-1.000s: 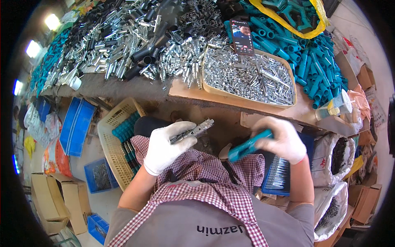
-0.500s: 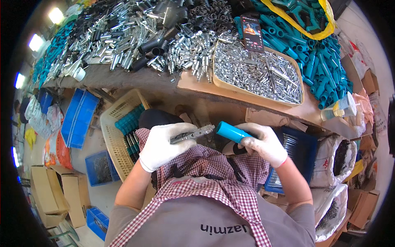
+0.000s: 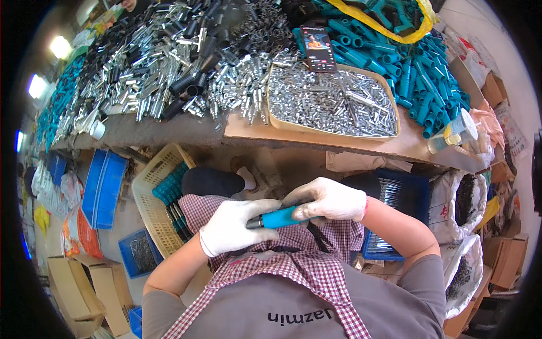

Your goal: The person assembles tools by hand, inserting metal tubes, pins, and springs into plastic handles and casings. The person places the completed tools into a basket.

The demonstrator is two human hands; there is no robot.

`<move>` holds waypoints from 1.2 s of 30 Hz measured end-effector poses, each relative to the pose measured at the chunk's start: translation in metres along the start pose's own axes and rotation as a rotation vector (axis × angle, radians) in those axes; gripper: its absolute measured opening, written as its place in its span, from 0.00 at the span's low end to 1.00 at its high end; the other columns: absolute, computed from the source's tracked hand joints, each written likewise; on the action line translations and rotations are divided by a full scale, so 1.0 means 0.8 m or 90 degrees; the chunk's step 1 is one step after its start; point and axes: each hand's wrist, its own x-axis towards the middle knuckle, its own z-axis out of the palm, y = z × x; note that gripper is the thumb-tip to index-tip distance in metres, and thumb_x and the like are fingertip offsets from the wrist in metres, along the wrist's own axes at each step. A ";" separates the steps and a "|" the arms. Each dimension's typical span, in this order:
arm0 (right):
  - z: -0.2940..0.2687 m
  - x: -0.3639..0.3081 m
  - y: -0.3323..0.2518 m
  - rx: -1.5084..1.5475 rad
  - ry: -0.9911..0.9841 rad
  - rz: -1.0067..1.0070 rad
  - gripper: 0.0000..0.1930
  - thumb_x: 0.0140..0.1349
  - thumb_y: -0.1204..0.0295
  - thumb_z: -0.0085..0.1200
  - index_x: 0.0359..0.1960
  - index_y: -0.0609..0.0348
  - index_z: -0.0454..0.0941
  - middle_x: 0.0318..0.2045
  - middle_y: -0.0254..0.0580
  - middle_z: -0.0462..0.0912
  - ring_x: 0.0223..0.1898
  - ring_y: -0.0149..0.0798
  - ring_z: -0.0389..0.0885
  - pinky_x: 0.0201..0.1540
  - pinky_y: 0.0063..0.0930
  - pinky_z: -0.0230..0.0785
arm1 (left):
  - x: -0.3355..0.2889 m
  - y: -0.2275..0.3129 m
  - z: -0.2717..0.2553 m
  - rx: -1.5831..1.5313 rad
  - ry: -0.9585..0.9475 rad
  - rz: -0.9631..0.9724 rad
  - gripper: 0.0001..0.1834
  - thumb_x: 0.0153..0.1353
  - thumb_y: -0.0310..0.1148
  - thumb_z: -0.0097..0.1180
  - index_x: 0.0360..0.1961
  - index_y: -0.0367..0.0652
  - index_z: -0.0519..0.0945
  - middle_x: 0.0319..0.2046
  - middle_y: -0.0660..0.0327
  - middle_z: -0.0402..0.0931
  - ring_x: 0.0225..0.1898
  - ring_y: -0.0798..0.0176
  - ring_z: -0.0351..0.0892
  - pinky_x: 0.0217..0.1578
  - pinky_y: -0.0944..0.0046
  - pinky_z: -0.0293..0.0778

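Both my hands wear white gloves and meet over my lap, below the bench edge. My left hand (image 3: pixel 234 227) is closed around the dark metal end of a tool (image 3: pixel 257 221). My right hand (image 3: pixel 330 200) grips the blue plastic handle (image 3: pixel 281 217) that now sits over that metal part. The two hands touch at the handle. Most of the metal piece is hidden inside the handle and under my left glove.
A cardboard tray (image 3: pixel 333 133) of small silver metal parts sits on the bench with a phone (image 3: pixel 318 48) propped behind it. Piles of blue handles (image 3: pixel 420 73) and metal pieces (image 3: pixel 152 62) fill the bench. A beige basket (image 3: pixel 155 209) holds finished tools at my left; a blue crate (image 3: pixel 406 195) sits at my right.
My right hand has brought the blue handle leftward onto the metal piece held by my left hand; the two parts, apart a second ago, are now joined between both hands.
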 end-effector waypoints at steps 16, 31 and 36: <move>-0.139 0.046 -0.030 -0.728 0.676 -0.246 0.08 0.58 0.68 0.56 0.33 0.54 0.85 0.35 0.49 0.83 0.40 0.52 0.83 0.46 0.46 0.75 | 0.027 0.007 0.035 0.041 0.178 0.047 0.29 0.50 0.38 0.71 0.55 0.42 0.81 0.38 0.49 0.84 0.38 0.49 0.86 0.42 0.59 0.80; -0.029 0.017 -0.052 -0.436 0.283 -0.361 0.07 0.48 0.76 0.65 0.31 0.60 0.84 0.29 0.42 0.84 0.33 0.41 0.84 0.39 0.32 0.75 | 0.015 -0.014 0.010 0.127 0.215 0.030 0.27 0.51 0.42 0.69 0.53 0.46 0.81 0.32 0.51 0.83 0.34 0.49 0.85 0.37 0.56 0.80; -0.015 0.034 -0.035 -0.595 0.230 -0.482 0.06 0.50 0.72 0.63 0.30 0.51 0.80 0.30 0.36 0.79 0.39 0.45 0.80 0.44 0.38 0.73 | 0.012 -0.023 0.007 0.164 0.212 0.047 0.25 0.52 0.44 0.67 0.51 0.47 0.82 0.31 0.53 0.83 0.33 0.49 0.85 0.35 0.56 0.80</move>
